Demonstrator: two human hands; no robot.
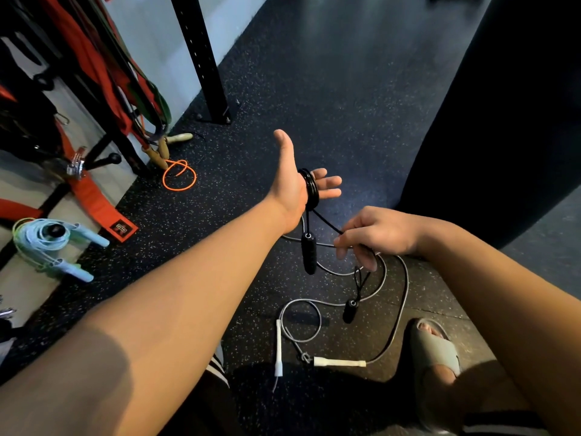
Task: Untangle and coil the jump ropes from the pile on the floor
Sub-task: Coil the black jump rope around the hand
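L arm (pixel 163 309) cropped; rope (pixel 312 187) round L hand (pixel 292 187).

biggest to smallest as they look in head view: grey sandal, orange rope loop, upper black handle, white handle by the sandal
1. grey sandal (nearest the camera)
2. orange rope loop
3. upper black handle and white handle: too alike to rank

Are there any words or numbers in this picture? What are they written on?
On the black patch at the end of the orange strap: red letters, too blurred to read.
On the black jump rope, the white-handled rope and the light blue ropes: no writing that shows.
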